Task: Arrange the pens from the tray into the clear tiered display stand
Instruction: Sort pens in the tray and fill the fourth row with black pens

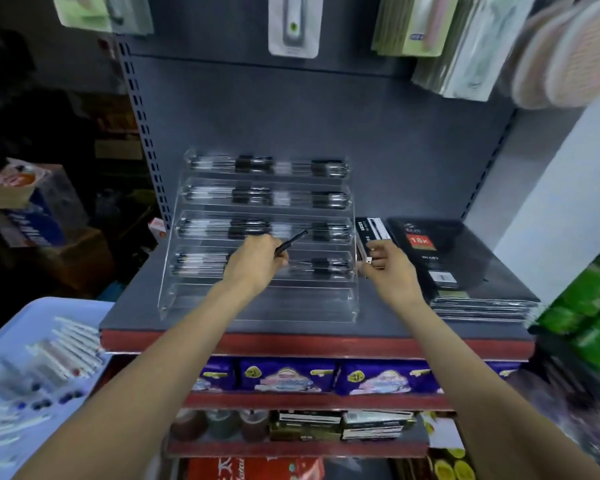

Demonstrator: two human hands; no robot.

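Observation:
The clear tiered display stand [174,299] sits on the grey shelf, its upper tiers filled with black-capped pens [253,164]. My left hand [253,261] is over the fourth tier, shut on a dark pen [290,242] that points up and to the right. My right hand [385,265] is at the stand's right edge, pinching a small black-and-white box [369,237] that stands beside the stand. The lowest tier looks bare. A pale blue tray [21,323] at the lower left holds several more pens [63,351].
A stack of black notebooks [458,258] lies on the shelf [291,325] right of the stand. Packaged goods hang above. Purple packs [284,375] fill the shelf below. Cardboard boxes [32,202] stand at the left, green packs [589,306] at the right.

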